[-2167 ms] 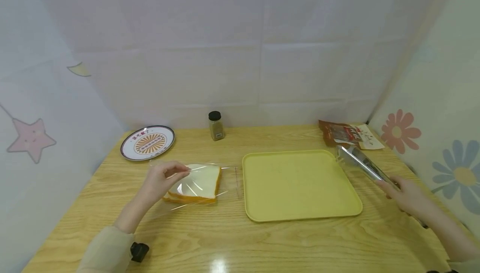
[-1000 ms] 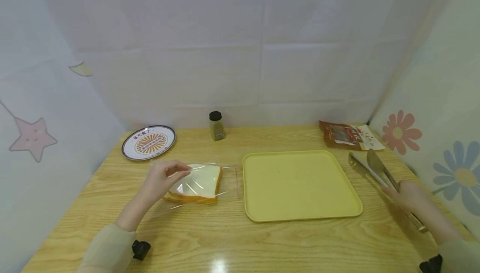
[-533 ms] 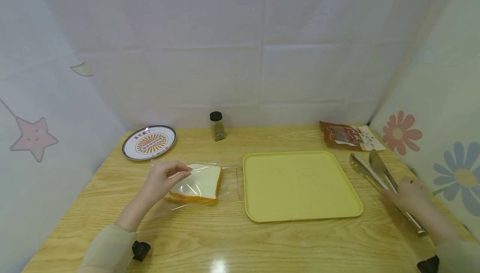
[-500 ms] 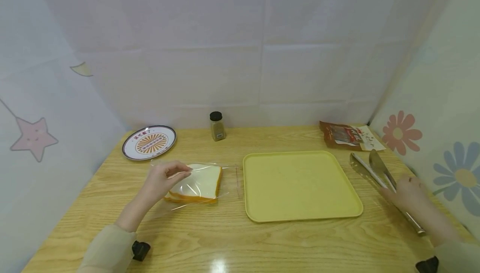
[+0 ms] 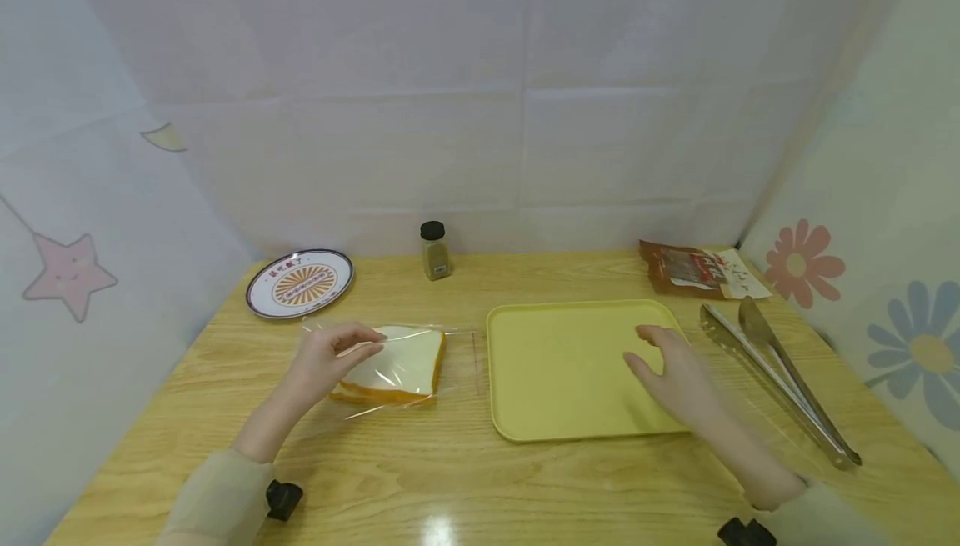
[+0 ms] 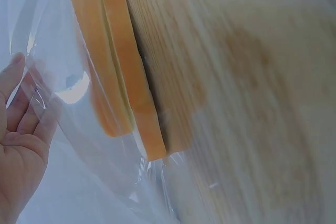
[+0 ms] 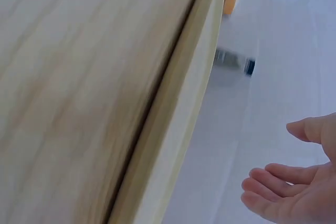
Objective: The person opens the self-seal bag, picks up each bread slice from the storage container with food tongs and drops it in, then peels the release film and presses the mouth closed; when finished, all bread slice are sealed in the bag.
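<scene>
Hands: 2, above 1 wooden table (image 5: 480,488). Left hand (image 5: 322,363) pinches the upper film of 1 clear bag (image 5: 461,363); inside it, 2 slices of bread (image 5: 405,363), stacked, left of the tray. Right hand (image 5: 678,375) grasps nothing, fingers loosely bent, above the right part of 1 yellow tray (image 5: 562,363). Right of tray: 1 pair of tongs (image 5: 777,383), lying spread. Farther back, 1 plate (image 5: 300,283) at left, 1 black-capped jar (image 5: 435,256) upright near the middle, 1 packet (image 5: 701,271) lying at right.
</scene>
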`<action>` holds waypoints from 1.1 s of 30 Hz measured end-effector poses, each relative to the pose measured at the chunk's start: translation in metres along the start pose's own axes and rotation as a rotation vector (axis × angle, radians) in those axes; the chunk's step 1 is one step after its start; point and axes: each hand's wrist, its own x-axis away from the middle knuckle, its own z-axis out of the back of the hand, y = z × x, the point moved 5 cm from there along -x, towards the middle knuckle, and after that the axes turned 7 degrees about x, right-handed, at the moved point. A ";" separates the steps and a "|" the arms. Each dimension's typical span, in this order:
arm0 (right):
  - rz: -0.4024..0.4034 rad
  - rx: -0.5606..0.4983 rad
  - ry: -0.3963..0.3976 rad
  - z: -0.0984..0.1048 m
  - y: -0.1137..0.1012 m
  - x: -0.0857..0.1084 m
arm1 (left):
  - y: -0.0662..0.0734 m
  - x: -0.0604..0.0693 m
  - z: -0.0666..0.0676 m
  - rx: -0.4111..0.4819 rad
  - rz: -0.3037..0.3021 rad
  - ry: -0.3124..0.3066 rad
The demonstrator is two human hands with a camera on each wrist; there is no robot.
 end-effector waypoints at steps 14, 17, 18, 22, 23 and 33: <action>0.086 -0.280 -0.207 -0.057 -0.068 -0.011 | 0.010 0.000 0.003 -0.013 0.018 0.008; 0.070 -0.415 -0.291 -0.067 -0.080 -0.014 | 0.002 0.000 0.002 0.011 0.013 0.002; 0.052 -0.478 -0.328 -0.071 -0.084 -0.014 | 0.001 0.000 0.002 0.018 0.011 -0.001; -0.087 -0.754 -0.512 -0.094 -0.096 -0.013 | -0.002 0.000 0.000 0.026 0.006 -0.003; -0.123 -0.808 -0.552 -0.100 -0.099 -0.012 | -0.003 0.000 0.000 0.016 0.006 -0.002; -0.345 -1.125 -0.696 -0.145 -0.124 -0.008 | -0.006 0.000 0.001 -0.017 0.020 0.009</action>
